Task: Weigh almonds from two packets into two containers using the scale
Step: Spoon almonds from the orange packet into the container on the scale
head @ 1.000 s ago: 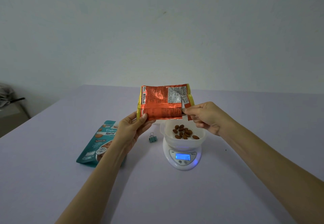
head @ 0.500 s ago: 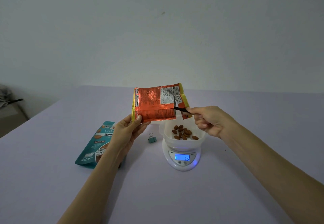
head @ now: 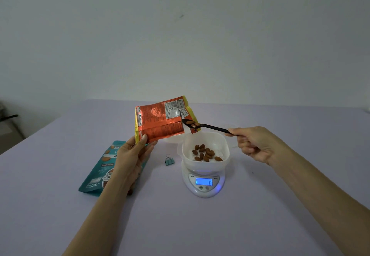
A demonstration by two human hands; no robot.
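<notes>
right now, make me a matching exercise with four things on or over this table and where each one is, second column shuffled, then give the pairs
Things:
1. orange packet
2. black spoon
3. teal packet
4. binder clip

Places:
A. lying flat on the table, partly under the left forearm
B. held up by the left hand
C. on the table, left of the scale
D. in the right hand, carrying almonds above the white container

Pairs: 1-B, 2-D, 3-A, 4-C
</notes>
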